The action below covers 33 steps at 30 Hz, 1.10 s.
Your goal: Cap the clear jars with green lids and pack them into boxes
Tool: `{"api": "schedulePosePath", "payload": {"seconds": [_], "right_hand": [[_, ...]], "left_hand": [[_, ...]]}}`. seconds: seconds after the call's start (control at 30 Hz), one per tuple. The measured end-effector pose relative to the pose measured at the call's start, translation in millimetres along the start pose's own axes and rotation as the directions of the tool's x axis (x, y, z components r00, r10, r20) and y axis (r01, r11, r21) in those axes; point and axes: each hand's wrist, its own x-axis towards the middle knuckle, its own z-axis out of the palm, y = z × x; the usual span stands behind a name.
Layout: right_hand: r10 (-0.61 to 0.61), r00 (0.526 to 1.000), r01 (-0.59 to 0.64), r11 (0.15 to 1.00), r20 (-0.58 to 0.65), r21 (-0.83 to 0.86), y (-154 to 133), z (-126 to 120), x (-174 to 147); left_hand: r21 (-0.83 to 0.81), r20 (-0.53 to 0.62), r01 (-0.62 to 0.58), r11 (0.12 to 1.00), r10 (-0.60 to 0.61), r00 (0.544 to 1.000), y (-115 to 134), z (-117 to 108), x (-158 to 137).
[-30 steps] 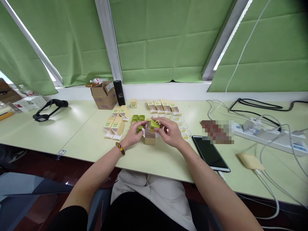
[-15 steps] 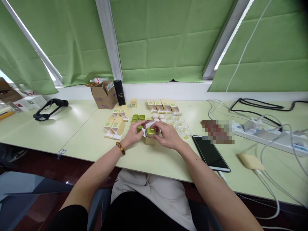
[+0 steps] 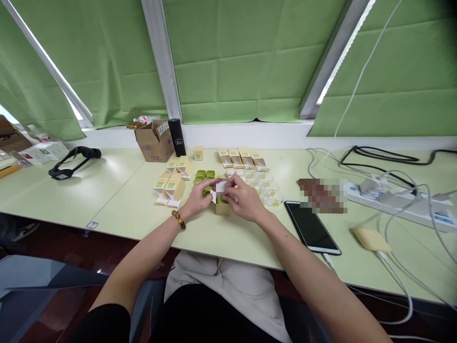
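In front of me a small cream cardboard box stands with its top flaps raised. My left hand is at the box's left side, with its thumb and fingers closed on a white flap. A green square container sits mostly down inside the box opening. My right hand has its bent fingers at the container's top, pinching it; its fingertips partly hide it. Just behind my left hand are several green square containers. Beside my right hand lie clear plastic cups with yellow spots and a few pale pink pieces.
Open cream boxes stand to the left and in a row behind. A brown carton and a black cylinder are at the back. A phone, power strip and cables lie to the right.
My right hand has lowered the green container from above the opening down into the cream box. My left hand stays almost where it was, at the box's flap.
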Motion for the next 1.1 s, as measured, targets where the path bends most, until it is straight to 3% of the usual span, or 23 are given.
{"api": "schedulePosePath", "payload": {"seconds": [0.47, 0.6, 0.77, 0.9, 1.1], "right_hand": [[0.032, 0.999, -0.035, 0.998, 0.037, 0.059, -1.0, 3.0, 2.2], [0.080, 0.992, -0.054, 0.969, -0.101, 0.240, 0.5, -1.5, 4.4], [0.266, 0.937, -0.152, 0.895, -0.227, 0.420, 7.9, -4.9, 8.6], [0.380, 0.906, -0.241, 0.826, -0.188, 0.510, 17.2, 0.7, 9.9], [0.391, 0.916, -0.281, 0.783, -0.089, 0.555, 22.5, 8.5, 9.5]], "left_hand": [[0.008, 0.000, 0.009, 1.000, -0.009, 1.000, 0.1, -0.8, -0.4], [-0.019, -0.001, 0.007, 1.000, -0.007, 1.000, 1.3, -1.4, -0.1], [-0.045, 0.005, 0.036, 0.998, -0.036, 0.999, 4.7, -1.9, -0.3], [-0.061, 0.004, 0.047, 0.997, -0.047, 0.999, 4.9, -2.6, -0.1], [0.014, 0.013, 0.016, 1.000, -0.016, 1.000, 6.0, -1.5, 1.0]]}}
